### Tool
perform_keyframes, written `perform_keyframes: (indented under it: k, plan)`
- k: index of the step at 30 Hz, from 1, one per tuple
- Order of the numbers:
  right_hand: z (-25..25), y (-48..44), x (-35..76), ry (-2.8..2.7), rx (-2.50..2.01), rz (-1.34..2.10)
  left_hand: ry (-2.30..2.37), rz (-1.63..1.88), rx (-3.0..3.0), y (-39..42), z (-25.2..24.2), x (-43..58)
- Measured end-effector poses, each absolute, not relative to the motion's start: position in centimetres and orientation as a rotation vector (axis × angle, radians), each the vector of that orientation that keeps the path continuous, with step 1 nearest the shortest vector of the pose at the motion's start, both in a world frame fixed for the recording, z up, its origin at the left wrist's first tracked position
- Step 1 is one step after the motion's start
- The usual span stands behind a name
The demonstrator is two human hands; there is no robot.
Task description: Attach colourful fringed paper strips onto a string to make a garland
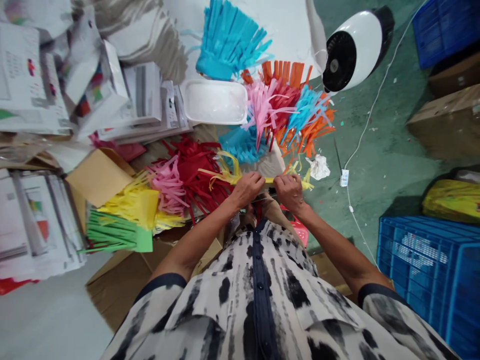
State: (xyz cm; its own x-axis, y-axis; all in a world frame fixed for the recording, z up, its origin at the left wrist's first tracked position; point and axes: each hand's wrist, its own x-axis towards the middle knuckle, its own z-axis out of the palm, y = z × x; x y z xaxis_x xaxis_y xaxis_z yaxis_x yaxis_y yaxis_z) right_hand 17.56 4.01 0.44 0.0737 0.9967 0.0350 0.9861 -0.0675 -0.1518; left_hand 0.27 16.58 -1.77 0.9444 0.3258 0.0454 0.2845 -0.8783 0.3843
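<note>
Yellow paper fringe (pixel 234 175) pinched by two bare hands at the middle of the frame.
The left hand (pixel 245 190) and right hand (pixel 288 192) nearly meet, fingers curled, each pinching the fringe's flat strip. Beside them lie one red fringe (pixel 191 170), one pink fringe (pixel 168 187), and one green fringe (pixel 112 232); above are one orange fringe (pixel 288 75) and one large blue fringe (pixel 228 45), all finely slit paper. Also there: one white plastic tub (pixel 213 102), one crumpled paper ball (pixel 318 167), one round fan (pixel 356 47), and two blue plastic crates (pixel 423 270) at right, on a scrap-flecked green floor (pixel 375 150). Printed paper stacks (pixel 33 225) fill the left.
</note>
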Motion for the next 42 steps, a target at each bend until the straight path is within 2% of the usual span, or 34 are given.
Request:
perform_keyframes:
  k: [7, 13, 23, 26, 29, 33, 36, 42]
  plan:
    - [0.2, 3.7, 16.4, -2.009, -2.233, 0.176, 0.439, 0.165, 2.700, 16.5, -2.1, -0.7]
    - [0.3, 3.3, 18.2, -1.844, -2.380, 0.346, 0.677, 0.143, 2.574, 18.6, -1.4, -2.7]
    - [1.9, 4.9, 17.8, -1.624, -2.563, 0.534, 0.863, -0.209, 2.534, 20.1, 1.1, -0.9]
    - [2.0, 5.3, 17.5, -1.629, -2.599, 0.478, 0.899, -0.224, 2.563, 19.9, 1.5, -0.6]
    - [1.8, 5.2, 16.8, -1.686, -2.559, 0.268, 0.947, -0.094, 2.616, 19.4, 1.4, -0.4]
    - [0.6, 4.3, 15.0, -1.839, -2.359, 0.138, 0.723, 0.121, 2.693, 18.1, 0.1, -0.2]
    - [-0.5, 3.0, 13.8, -1.950, -2.249, 0.213, 0.471, 0.095, 2.687, 16.7, -1.2, -0.3]
    - [-0.9, -0.8, 15.2, -1.992, -2.233, 0.215, 0.362, 0.136, 2.716, 15.7, -1.8, -2.2]
